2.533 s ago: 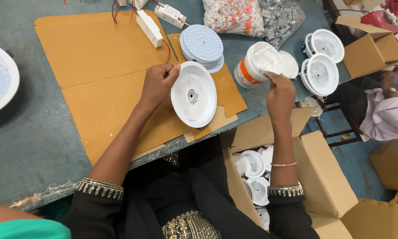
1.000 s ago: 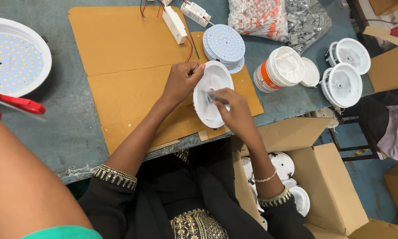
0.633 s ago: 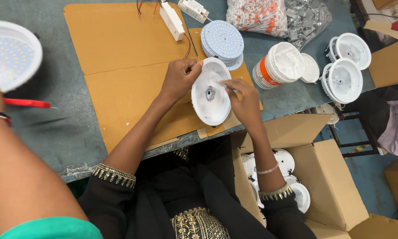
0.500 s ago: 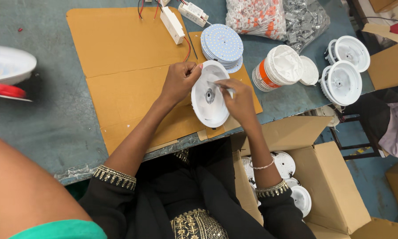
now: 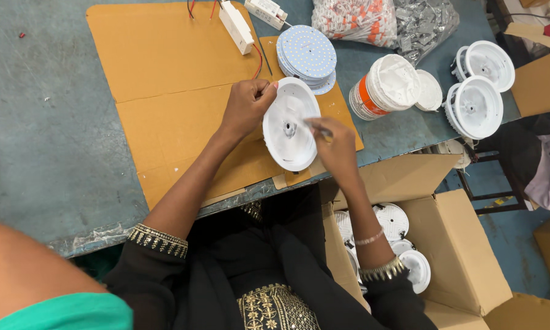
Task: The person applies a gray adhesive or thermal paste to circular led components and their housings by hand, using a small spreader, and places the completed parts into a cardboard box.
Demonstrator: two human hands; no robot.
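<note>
White lamp housing (image 5: 290, 131) in left hand (image 5: 245, 109) grip, right hand (image 5: 335, 146) pinching stick (image 5: 316, 126), boxed housings (image 5: 392, 221).

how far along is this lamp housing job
Done, it seems: two white housings sit aside at the table's far right. In hand: the left hand steadies a housing on the cardboard while the right hand works a thin tool inside it. Left: a stack of LED discs waits unused, and more housings fill the box by the person's right side.
</note>
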